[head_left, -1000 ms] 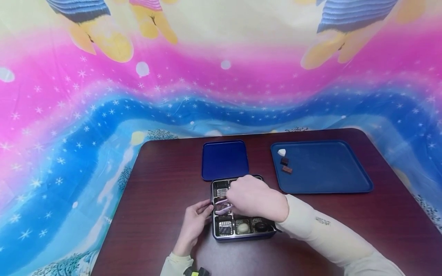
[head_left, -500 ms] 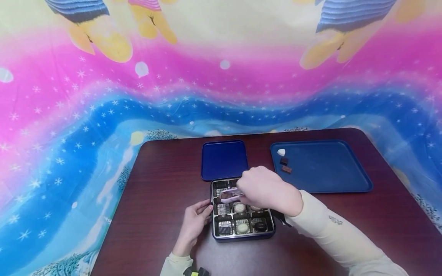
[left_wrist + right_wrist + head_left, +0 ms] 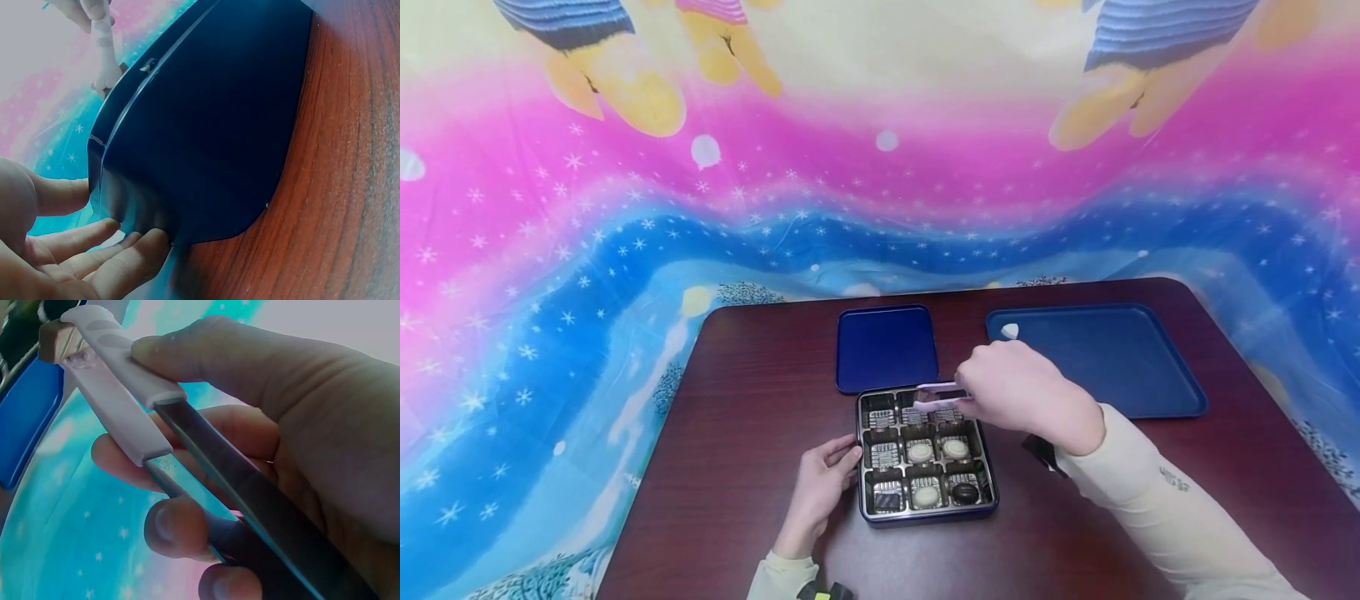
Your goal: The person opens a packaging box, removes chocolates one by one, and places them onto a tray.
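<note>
My right hand (image 3: pixel 1026 392) grips light pink-tipped tongs (image 3: pixel 942 397). Between the tong tips is a small brown chocolate (image 3: pixel 57 342), above the rear row of an open chocolate tin (image 3: pixel 988 468). The fingers of my left hand (image 3: pixel 823 486) rest against the tin's left side, with the thumb at its rim. Compartments in the middle and front rows hold a white oval chocolate (image 3: pixel 921 451), others like it, a dark round chocolate (image 3: pixel 965 493) and a dark square chocolate (image 3: pixel 888 502). The middle-left compartment shows only its ridged bottom.
A blue lid (image 3: pixel 886 350) lies behind the tin. At the right is a blue tray (image 3: pixel 1105 358) with a white piece (image 3: pixel 1011 331) at its far left corner; my right hand covers part of its left side. Patterned cloth hangs behind the table (image 3: pixel 737 375).
The brown chocolate has been lifted out of the middle-left compartment in the tongs. My right hand has moved right and away from me, toward the tray. My left hand has stayed put.
</note>
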